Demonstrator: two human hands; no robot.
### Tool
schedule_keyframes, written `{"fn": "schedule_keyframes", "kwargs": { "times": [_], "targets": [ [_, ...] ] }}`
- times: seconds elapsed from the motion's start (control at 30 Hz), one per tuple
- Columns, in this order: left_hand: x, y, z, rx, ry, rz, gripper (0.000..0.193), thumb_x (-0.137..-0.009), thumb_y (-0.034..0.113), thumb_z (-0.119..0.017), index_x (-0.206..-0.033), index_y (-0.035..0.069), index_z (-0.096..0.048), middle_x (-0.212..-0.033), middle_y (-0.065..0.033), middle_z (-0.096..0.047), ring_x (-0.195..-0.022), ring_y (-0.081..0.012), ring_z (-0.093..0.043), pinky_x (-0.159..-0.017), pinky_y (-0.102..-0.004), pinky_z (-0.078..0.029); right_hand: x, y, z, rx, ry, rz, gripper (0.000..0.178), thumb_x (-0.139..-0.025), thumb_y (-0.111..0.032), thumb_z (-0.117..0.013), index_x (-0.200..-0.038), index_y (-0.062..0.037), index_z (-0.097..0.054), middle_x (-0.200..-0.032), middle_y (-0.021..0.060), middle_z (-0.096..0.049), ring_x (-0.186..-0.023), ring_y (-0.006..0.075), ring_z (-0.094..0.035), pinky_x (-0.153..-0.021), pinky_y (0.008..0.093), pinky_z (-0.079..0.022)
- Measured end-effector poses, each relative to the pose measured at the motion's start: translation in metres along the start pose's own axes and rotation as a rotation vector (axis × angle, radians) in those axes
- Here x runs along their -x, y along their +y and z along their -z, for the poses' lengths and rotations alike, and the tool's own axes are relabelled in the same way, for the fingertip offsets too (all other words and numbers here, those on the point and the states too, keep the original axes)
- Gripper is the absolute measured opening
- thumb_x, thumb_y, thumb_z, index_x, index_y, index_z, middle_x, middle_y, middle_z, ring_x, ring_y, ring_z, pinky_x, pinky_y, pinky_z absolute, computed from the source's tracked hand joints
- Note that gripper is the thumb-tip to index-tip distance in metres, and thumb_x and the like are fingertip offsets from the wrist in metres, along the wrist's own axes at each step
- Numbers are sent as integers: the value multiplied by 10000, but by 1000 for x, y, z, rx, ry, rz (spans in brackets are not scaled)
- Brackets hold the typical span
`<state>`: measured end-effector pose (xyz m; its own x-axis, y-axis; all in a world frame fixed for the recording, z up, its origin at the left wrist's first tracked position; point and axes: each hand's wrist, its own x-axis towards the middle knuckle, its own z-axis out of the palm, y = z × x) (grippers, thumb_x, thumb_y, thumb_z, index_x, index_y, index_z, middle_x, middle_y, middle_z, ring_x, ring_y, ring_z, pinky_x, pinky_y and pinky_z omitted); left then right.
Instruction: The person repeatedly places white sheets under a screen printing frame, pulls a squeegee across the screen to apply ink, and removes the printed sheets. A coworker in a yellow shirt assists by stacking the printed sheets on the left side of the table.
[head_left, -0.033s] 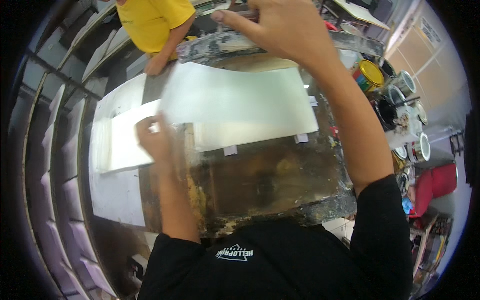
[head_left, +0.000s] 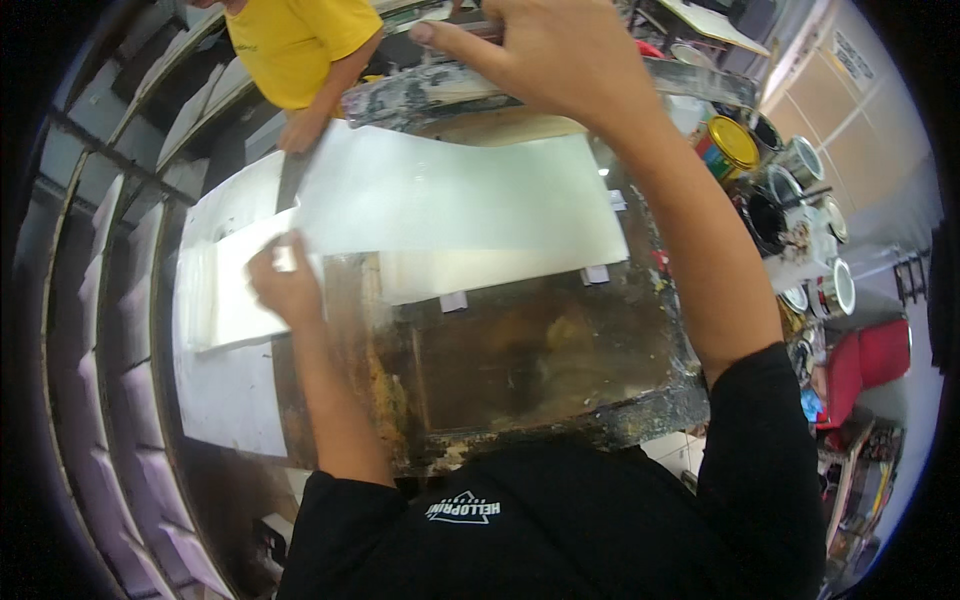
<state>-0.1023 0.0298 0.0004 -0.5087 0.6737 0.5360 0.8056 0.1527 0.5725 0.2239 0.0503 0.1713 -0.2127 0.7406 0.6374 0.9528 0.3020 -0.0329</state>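
Observation:
My left hand (head_left: 285, 283) is closed in a pinch at the near left corner of a thin pale sheet (head_left: 440, 195), a white bit showing between the fingers. The blurred sheet stretches right across another white sheet (head_left: 480, 272) on the stained board (head_left: 500, 350). Below and left of that hand lies a stack of white sheets (head_left: 232, 290). My right hand (head_left: 570, 65) is raised at the far side, in front of a paint-stained wooden bar (head_left: 440, 90). Its thumb points left, curled about a brownish bar (head_left: 482, 28); its other fingers are mostly hidden.
Small white tabs (head_left: 454, 302) edge the board. Paint cans (head_left: 732, 145) and tubs crowd the right side, beyond them a red chair (head_left: 870, 358). Racks (head_left: 148, 380) of pale panels line the left. A co-worker in a yellow shirt (head_left: 305, 50) stands far left, a hand near the sheets.
My left hand has moved a little left, and the sheet's left end has shifted with it. My right hand keeps its hold, while the whole view has shifted slightly.

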Motion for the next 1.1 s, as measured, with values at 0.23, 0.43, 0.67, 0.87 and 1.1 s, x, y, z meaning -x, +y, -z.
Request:
{"fn": "schedule_keyframes", "kwargs": {
  "times": [0.23, 0.43, 0.67, 0.87, 1.1],
  "targets": [
    [151, 80, -65, 276, -532, -890, 564, -1036, 295, -629, -1539, 87, -481, -1581, -166, -463, -1490, -382, -393, -1250, -533, -261, -19, 0, 1, -43, 42, 16, 808, -966, -685, -498, -689, 41, -721, -697, 240, -691, -714, 394, -693, -736, 501, -512],
    [238, 129, -129, 90, -739, -770, 714, -1080, 490, -418, -1597, 1, -360, -1689, -235, -262, -1576, -443, -185, -1247, -673, -51, -23, 12, -1, -66, 75, 37, 828, -987, -674, -469, -663, 50, -707, -680, 244, -686, -685, 388, -694, -700, 486, -546],
    [239, 127, -134, 39, -755, -765, 628, -1099, 391, -387, -1579, -13, -381, -1691, -202, -279, -1574, -398, -226, -1256, -652, -67, -39, 15, -8, -5, 92, 62, 860, -1011, -679, -416, -635, 40, -700, -647, 220, -675, -661, 372, -691, -699, 496, -542],
    [217, 137, -132, 199, -932, -596, 599, -1105, 393, -377, -1560, 6, -430, -1669, -184, -346, -1565, -374, -268, -1254, -659, -72, -40, 17, 10, -74, -89, 21, 862, -1016, -675, -408, -623, 36, -695, -632, 213, -669, -642, 364, -689, -701, 488, -550],
    [217, 128, -108, -52, -791, -833, 580, -1096, 411, -398, -1588, 104, -419, -1678, -172, -328, -1562, -448, -229, -1220, -725, -70, -42, 14, 21, -116, -61, 93, 869, -1018, -676, -405, -619, 42, -687, -615, 209, -660, -595, 361, -667, -684, 485, -555]
  ]
}}
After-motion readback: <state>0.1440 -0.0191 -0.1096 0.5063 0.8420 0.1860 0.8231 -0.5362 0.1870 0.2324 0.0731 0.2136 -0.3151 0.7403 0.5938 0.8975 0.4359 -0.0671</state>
